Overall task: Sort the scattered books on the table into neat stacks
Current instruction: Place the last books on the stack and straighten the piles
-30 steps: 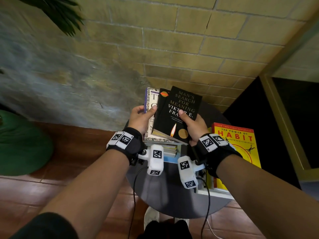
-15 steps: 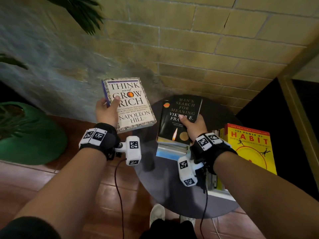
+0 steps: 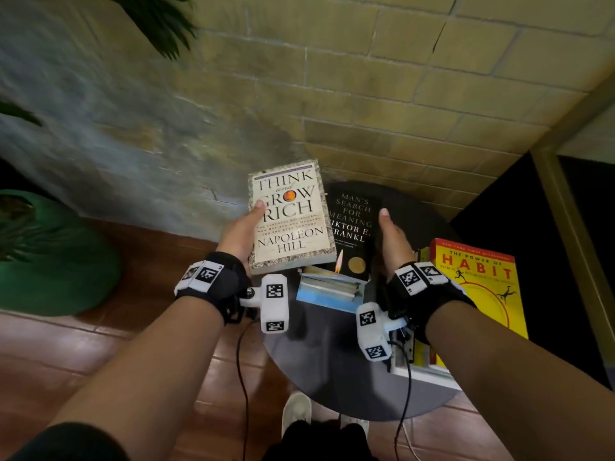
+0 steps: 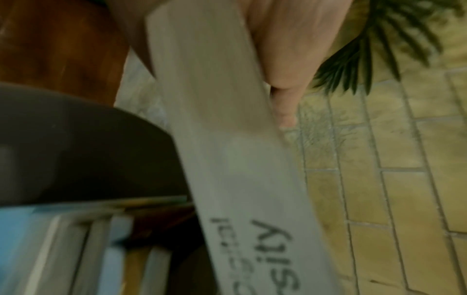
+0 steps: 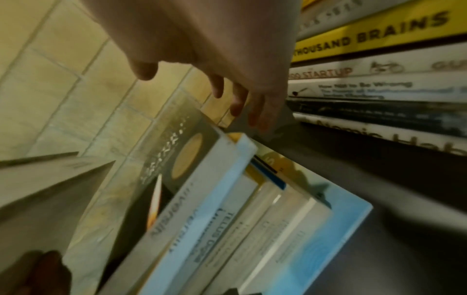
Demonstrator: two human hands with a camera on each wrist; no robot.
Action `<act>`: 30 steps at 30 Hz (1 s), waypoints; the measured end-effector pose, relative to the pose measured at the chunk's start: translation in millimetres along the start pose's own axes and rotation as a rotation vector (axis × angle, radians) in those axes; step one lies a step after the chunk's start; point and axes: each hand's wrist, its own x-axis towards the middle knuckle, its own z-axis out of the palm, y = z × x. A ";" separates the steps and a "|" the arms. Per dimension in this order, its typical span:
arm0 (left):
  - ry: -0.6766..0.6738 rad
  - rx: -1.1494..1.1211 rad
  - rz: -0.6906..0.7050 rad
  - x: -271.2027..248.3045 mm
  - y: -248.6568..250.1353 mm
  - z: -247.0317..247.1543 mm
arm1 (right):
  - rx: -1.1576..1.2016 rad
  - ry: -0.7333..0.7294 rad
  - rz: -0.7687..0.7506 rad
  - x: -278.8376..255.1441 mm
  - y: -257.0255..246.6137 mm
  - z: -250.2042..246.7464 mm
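Two hands busy – left hand (image 3: 241,232) pinching Think and Grow Rich (image 3: 290,216), right hand (image 3: 392,239) spread loose; I'd square corners over the black book (image 3: 353,227) before dropping.

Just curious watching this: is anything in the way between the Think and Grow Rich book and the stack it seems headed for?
Nothing visible blocks it. The left hand holds Think and Grow Rich beside the black book topping the stack; the right hand hovers open at the stack's right.
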 end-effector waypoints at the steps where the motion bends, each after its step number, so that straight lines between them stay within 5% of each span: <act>1: -0.028 -0.015 -0.043 0.3 -4.8 4.5 | 0.060 -0.047 0.047 0.6 5.9 0.8; 5: -0.109 -0.068 -0.130 2.3 -22.5 18.0 | 0.108 -0.205 0.086 5.5 19.7 6.0; 9: -0.177 -0.069 -0.124 8.4 -25.6 28.6 | -0.037 -0.219 -0.096 -2.0 4.2 9.0; 14: -0.183 -0.055 -0.134 18.8 -19.3 41.5 | -0.164 -0.240 -0.033 0.0 -2.4 12.6; 21: -0.206 -0.022 -0.160 27.0 -19.8 50.0 | 0.128 -0.274 0.213 -1.2 -0.7 10.3; 30: -0.213 0.036 -0.046 15.7 -14.0 58.2 | 0.331 -0.439 0.126 -18.6 -12.9 4.6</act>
